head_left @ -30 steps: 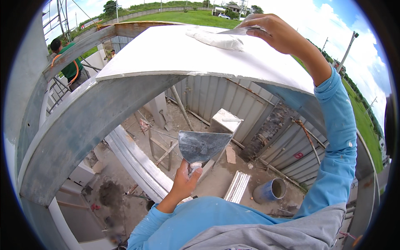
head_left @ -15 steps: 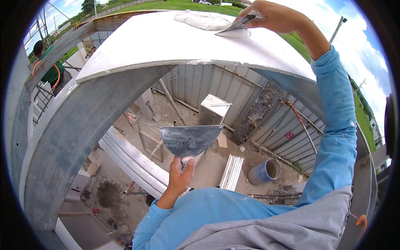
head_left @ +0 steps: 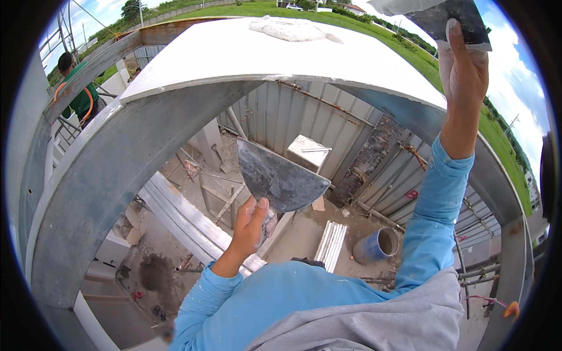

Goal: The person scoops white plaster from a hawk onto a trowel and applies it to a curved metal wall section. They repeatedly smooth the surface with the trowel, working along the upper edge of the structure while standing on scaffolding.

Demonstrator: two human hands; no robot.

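My left hand (head_left: 250, 228) is closed round the handle of a wide putty knife (head_left: 281, 178), its grey half-moon blade tilted down to the right. Raised at the upper right, my right hand (head_left: 465, 70) grips a smaller putty knife (head_left: 453, 22). White putty (head_left: 404, 4) clings to that blade and is partly cut off by the picture's top edge. In front of me lies a white board (head_left: 281, 55) on a curved metal frame. A mound of white putty (head_left: 287, 28) rests near the board's far edge, apart from both hands.
Grey steel beams (head_left: 117, 158) surround me. Far below, a blue drum (head_left: 376, 244), a stack of white strips (head_left: 331, 245) and a pale box (head_left: 308, 151) stand on the ground. Corrugated sheets (head_left: 275, 117) wall the yard. A person in green (head_left: 79, 88) is at the far left.
My right hand has lifted its putty knife off the board, up and right, with putty on the blade. My left hand's knife has tilted, its right end lower.
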